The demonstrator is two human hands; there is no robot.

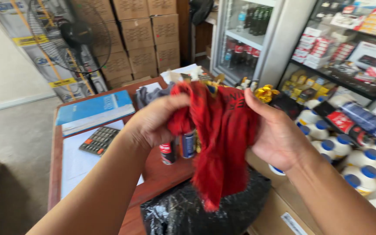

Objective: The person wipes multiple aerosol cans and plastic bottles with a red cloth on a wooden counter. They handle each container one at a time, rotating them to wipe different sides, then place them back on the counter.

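1. Red cloth [216,139] held up between both hands, above the near right corner of the wooden desk [162,174]; its frayed lower end hangs free over a black plastic bag [205,209].
2. Left hand [153,119] closed, bunching the cloth's upper left part in its fingers.
3. Right hand [279,137] partly open, palm toward the cloth, thumb pressed on its upper right edge.
4. Behind the cloth: small cans [188,146] on the desk. Calculator [99,140] and blue folder [94,109] lie toward the far left corner.
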